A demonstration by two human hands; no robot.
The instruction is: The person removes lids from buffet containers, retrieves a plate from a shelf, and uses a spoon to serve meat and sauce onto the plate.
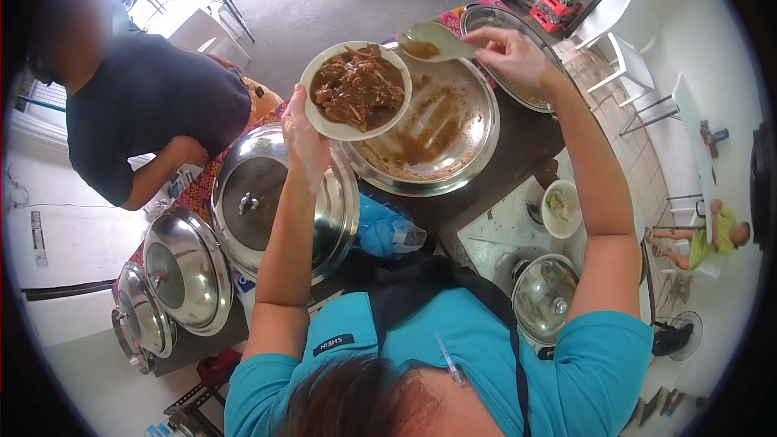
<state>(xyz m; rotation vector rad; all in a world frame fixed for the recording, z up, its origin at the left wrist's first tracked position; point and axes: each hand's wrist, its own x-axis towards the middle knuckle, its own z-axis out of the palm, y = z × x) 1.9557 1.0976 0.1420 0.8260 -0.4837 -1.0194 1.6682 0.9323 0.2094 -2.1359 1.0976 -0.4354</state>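
Observation:
My left hand [305,136] holds a white bowl [397,123] of meat stew in brown sauce [357,88] by its near left rim. Gripped at the handle in my right hand [508,54] is a pale green serving spoon [438,42], with brown sauce in its hollow. Both bowl and spoon are above a wide, round stainless steel pan [464,127], whose inside is smeared with sauce and holds no pieces that I can make out. Partly under my right hand stands another steel pan [540,94] with a clear lid and some food inside.
Lidded steel pans [243,188] line the table to the left. A person in a dark shirt [158,97] stands across the table. Near my body lie a blue plastic bag [382,227], a bowl of greens [561,209] and a glass-lidded pot [546,297]. Another person sits far right.

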